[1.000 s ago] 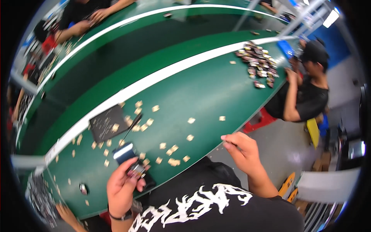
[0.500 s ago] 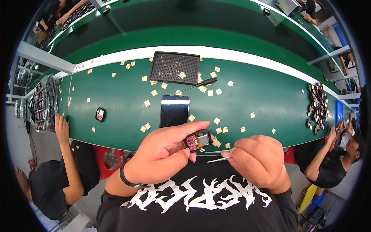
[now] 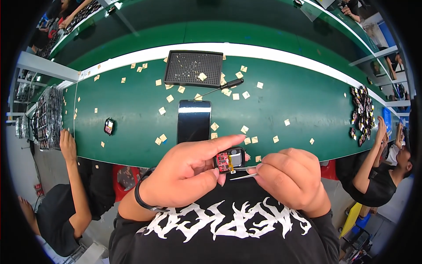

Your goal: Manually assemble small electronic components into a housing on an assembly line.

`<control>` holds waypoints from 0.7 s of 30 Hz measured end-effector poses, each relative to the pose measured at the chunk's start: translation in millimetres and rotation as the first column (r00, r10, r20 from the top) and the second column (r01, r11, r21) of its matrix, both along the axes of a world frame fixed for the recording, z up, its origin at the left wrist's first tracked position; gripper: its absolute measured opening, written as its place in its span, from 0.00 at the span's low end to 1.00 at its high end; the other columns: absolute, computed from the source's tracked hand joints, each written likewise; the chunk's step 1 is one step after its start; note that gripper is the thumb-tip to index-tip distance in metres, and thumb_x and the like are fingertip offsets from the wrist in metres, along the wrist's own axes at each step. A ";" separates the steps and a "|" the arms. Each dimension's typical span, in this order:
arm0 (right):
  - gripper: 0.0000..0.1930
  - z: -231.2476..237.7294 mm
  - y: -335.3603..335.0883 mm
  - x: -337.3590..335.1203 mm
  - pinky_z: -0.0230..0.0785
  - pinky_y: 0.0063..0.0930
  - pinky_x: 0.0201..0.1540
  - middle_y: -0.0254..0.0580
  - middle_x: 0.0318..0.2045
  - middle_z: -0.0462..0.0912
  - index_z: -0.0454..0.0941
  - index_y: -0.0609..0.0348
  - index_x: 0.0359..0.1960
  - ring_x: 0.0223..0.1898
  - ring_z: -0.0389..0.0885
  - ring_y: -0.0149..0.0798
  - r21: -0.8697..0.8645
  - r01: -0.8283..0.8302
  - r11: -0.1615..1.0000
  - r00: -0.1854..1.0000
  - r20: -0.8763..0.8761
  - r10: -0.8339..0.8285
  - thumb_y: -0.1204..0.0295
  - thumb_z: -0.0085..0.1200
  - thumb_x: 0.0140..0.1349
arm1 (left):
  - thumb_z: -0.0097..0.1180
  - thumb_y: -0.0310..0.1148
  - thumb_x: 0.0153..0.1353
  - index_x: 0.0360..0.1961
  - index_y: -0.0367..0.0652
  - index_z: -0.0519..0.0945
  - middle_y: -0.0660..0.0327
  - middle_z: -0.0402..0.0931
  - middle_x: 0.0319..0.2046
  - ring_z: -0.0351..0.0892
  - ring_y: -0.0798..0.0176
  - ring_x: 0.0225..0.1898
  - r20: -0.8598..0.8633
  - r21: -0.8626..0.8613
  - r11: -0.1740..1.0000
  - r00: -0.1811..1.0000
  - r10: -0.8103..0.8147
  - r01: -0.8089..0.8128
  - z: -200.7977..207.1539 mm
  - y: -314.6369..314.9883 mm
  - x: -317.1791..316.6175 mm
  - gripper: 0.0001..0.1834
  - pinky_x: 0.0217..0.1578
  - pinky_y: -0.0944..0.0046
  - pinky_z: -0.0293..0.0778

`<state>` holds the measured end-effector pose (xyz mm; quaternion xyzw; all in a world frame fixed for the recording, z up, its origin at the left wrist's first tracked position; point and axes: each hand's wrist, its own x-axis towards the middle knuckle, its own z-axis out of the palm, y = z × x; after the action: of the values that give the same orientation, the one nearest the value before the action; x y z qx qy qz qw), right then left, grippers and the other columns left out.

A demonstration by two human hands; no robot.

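My left hand (image 3: 187,169) holds a small black device casing (image 3: 216,161) between thumb and fingers, its open side facing up. Inside it show a red circuit board (image 3: 223,163), a silver-grey block (image 3: 236,159) and a yellow flex strip with a small white-ended tip at the casing's lower edge. My right hand (image 3: 290,178) pinches a pair of metal tweezers (image 3: 242,177). Their tips point left, one of them close beside the flex strip; whether they touch it I cannot tell. Just beyond my left hand lies a dark phone (image 3: 194,121) on the green table (image 3: 272,105).
A black perforated tray (image 3: 193,81) and a screwdriver (image 3: 233,83) lie farther back among scattered small cream squares (image 3: 287,122). Another casing (image 3: 109,126) sits to the left. Stacked trays (image 3: 49,119) stand far left, a heap of casings (image 3: 361,114) far right. People sit on both sides.
My right hand has moved left, bringing the tweezers up to the casing's lower right edge. The casing has shifted slightly right in my left hand. The whole view has tilted a little.
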<state>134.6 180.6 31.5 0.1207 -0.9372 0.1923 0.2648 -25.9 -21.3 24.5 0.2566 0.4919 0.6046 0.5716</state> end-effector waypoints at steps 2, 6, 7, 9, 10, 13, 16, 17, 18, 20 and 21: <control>0.10 -2.0 -0.2 0.8 0.70 0.26 0.23 0.40 0.31 0.81 0.82 0.63 0.33 0.24 0.76 0.34 -0.027 -0.007 1.000 1.000 0.013 0.007 0.76 0.70 0.50 | 0.44 0.15 0.64 0.76 0.33 0.65 0.46 0.81 0.59 0.79 0.73 0.39 0.071 -0.007 1.000 0.997 0.013 -0.013 -0.8 -0.4 -1.4 0.36 0.38 0.73 0.74; 0.12 -8.1 -0.7 1.7 0.73 0.28 0.25 0.42 0.31 0.82 0.82 0.64 0.34 0.24 0.78 0.37 -0.137 -0.024 0.990 0.999 0.025 0.028 0.78 0.72 0.49 | 0.44 0.13 0.65 0.76 0.33 0.64 0.49 0.79 0.60 0.78 0.72 0.42 0.137 0.023 0.999 0.990 -0.037 0.035 -4.8 -1.9 -2.6 0.36 0.44 0.71 0.74; 0.13 -9.3 -0.8 1.4 0.74 0.29 0.25 0.43 0.32 0.82 0.82 0.64 0.35 0.25 0.79 0.38 -0.189 -0.039 0.981 0.998 0.031 0.046 0.79 0.72 0.48 | 0.45 0.14 0.64 0.76 0.33 0.64 0.46 0.80 0.60 0.80 0.73 0.39 0.139 0.014 1.000 0.990 -0.004 0.002 -4.8 -2.2 -1.3 0.36 0.38 0.74 0.74; 0.13 -11.3 -2.0 1.5 0.74 0.30 0.25 0.43 0.31 0.82 0.82 0.64 0.35 0.25 0.79 0.38 -0.221 -0.031 0.975 0.998 0.041 0.041 0.80 0.72 0.48 | 0.45 0.14 0.64 0.76 0.32 0.64 0.45 0.80 0.59 0.80 0.72 0.39 0.153 0.013 1.000 0.988 0.006 -0.008 -5.5 -1.9 -1.1 0.36 0.38 0.73 0.74; 0.13 -12.2 -2.6 1.3 0.75 0.30 0.25 0.44 0.31 0.82 0.82 0.64 0.35 0.25 0.79 0.39 -0.252 -0.024 0.967 0.998 0.050 0.038 0.80 0.73 0.48 | 0.45 0.13 0.64 0.76 0.31 0.64 0.44 0.80 0.59 0.80 0.72 0.38 0.166 0.013 1.000 0.986 0.015 -0.018 -5.7 -1.9 -1.3 0.36 0.38 0.73 0.75; 0.14 -14.3 -5.9 1.3 0.75 0.31 0.26 0.45 0.31 0.83 0.82 0.65 0.36 0.25 0.80 0.40 -0.301 -0.013 0.954 0.998 0.051 0.030 0.82 0.73 0.47 | 0.44 0.13 0.64 0.75 0.29 0.64 0.42 0.80 0.59 0.80 0.72 0.38 0.198 -0.001 1.000 0.980 0.022 -0.022 -4.7 -2.4 -2.3 0.35 0.38 0.72 0.76; 0.15 -17.2 -9.0 2.2 0.75 0.31 0.26 0.46 0.31 0.83 0.82 0.65 0.37 0.26 0.80 0.40 -0.322 0.011 0.947 0.998 0.054 0.007 0.82 0.74 0.47 | 0.45 0.14 0.67 0.77 0.35 0.62 0.52 0.77 0.62 0.75 0.73 0.40 0.222 0.046 0.998 0.973 -0.062 0.053 -12.3 -4.7 -8.1 0.36 0.40 0.73 0.73; 0.15 -17.6 -9.4 1.6 0.75 0.31 0.26 0.46 0.31 0.83 0.82 0.65 0.37 0.26 0.80 0.40 -0.325 0.010 0.946 0.998 0.055 0.008 0.82 0.74 0.47 | 0.45 0.14 0.67 0.77 0.35 0.62 0.52 0.77 0.62 0.75 0.73 0.40 0.223 0.044 0.998 0.973 -0.059 0.051 -13.1 -4.8 -8.6 0.36 0.40 0.73 0.73; 0.15 -17.9 -9.9 1.1 0.75 0.31 0.26 0.46 0.32 0.83 0.82 0.66 0.37 0.26 0.80 0.40 -0.329 0.013 0.944 0.998 0.055 0.005 0.82 0.74 0.47 | 0.46 0.15 0.67 0.77 0.34 0.62 0.52 0.78 0.62 0.75 0.73 0.39 0.233 0.046 0.998 0.971 -0.053 0.044 -13.6 -4.8 -8.9 0.35 0.39 0.73 0.72; 0.16 -18.7 -11.0 0.5 0.74 0.31 0.26 0.47 0.32 0.83 0.82 0.66 0.37 0.26 0.80 0.40 -0.334 0.018 0.942 0.998 0.057 0.001 0.82 0.74 0.46 | 0.47 0.15 0.67 0.77 0.34 0.62 0.52 0.78 0.62 0.75 0.73 0.38 0.245 0.047 0.998 0.968 -0.048 0.038 -13.9 -4.4 -8.2 0.35 0.37 0.73 0.72; 0.16 -19.4 -11.6 0.4 0.74 0.31 0.26 0.47 0.32 0.83 0.82 0.66 0.37 0.26 0.80 0.40 -0.344 0.022 0.939 0.999 0.053 -0.003 0.82 0.74 0.46 | 0.47 0.15 0.66 0.76 0.30 0.62 0.44 0.79 0.60 0.77 0.72 0.36 0.272 0.041 0.999 0.962 -0.008 -0.003 -13.9 -3.6 -7.2 0.35 0.37 0.72 0.74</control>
<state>135.0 169.0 12.2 0.0614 -0.8964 0.3548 0.2586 -33.1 -24.9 10.7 0.1834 0.3958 0.6434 0.6291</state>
